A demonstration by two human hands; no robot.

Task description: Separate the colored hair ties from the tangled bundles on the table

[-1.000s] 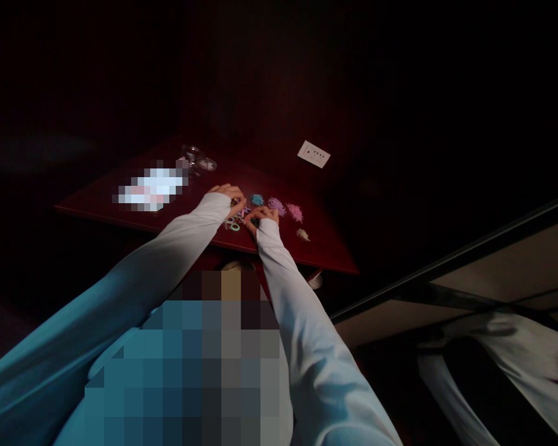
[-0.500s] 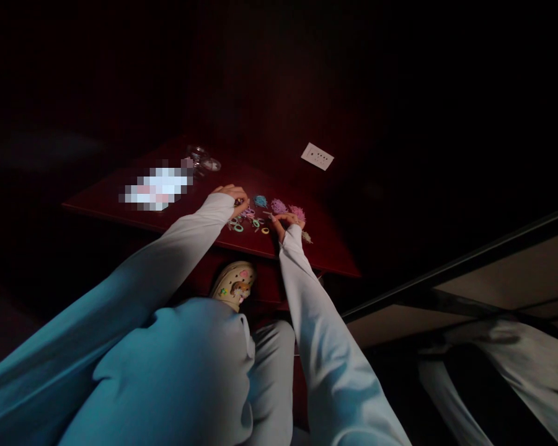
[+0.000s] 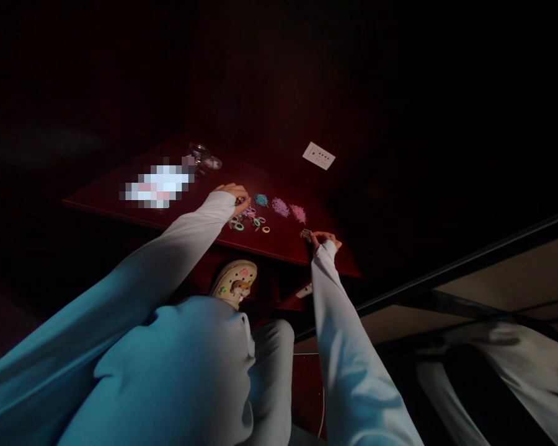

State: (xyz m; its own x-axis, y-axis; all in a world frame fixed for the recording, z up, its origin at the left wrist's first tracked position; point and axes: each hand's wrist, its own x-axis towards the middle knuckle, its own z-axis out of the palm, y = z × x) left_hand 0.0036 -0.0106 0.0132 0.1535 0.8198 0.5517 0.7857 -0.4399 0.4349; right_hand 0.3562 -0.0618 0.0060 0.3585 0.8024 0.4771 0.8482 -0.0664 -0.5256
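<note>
My left hand is curled over the left edge of a mixed pile of small pastel pieces with oval loops; its fingertips are partly hidden among them. A yellow ring-like piece lies at the pile's right edge. My right hand pinches thumb and finger together at a small pale heap near the table's front right. What sits in that pinch is too small to make out. Behind, in a row, lie blue, purple and pink heaps of tiny thin pieces.
The dark red table carries a blurred bright screen at left, with a clear plastic container behind it. A white socket plate is on the wall. Below the front edge shows a beige clog.
My right hand has moved right, from beside the mixed pile to the pale heap, carrying a small thin pale piece earlier. The pink heap is uncovered now. My left hand has hardly moved.
</note>
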